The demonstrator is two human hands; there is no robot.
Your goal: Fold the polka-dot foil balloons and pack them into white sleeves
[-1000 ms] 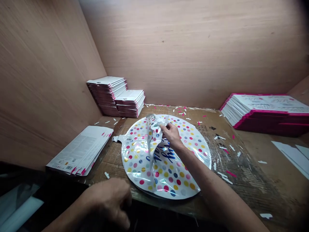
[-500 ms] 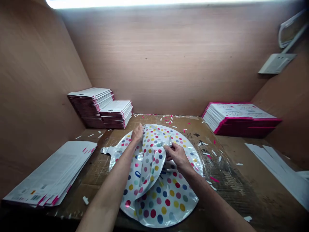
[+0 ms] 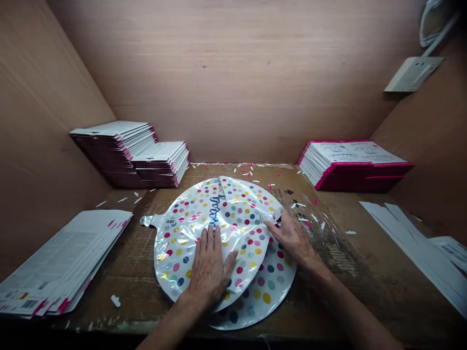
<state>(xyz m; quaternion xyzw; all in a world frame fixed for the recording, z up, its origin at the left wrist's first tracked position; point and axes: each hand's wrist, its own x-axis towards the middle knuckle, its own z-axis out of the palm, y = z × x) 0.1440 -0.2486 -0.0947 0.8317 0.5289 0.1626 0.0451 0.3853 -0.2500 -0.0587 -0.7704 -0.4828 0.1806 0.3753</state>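
Observation:
A round white foil balloon (image 3: 189, 209) with coloured dots and blue lettering lies flat on the brown cardboard surface, its tab pointing left. Another dotted foil sheet (image 3: 268, 291) shows beneath it at the lower right. Flat on the upper balloon, near the lettering, rests my left hand (image 3: 209, 265) with its fingers stretched out. My right hand (image 3: 292, 238) pinches the upper balloon at its right edge, thumb on top, where the foil is creased.
Stacked white-and-pink cards stand at the back left (image 3: 124, 153) and back right (image 3: 361, 165). More cards (image 3: 69, 257) lie at the front left. White paper sheets (image 3: 404, 243) are at the right. Paper scraps are scattered about, and a socket plate (image 3: 414, 74) is on the right wall.
The upper foil, folded up before, now lies spread out with its lettering showing. My left hand has come down onto it and flattened. My right hand has moved right with the foil edge.

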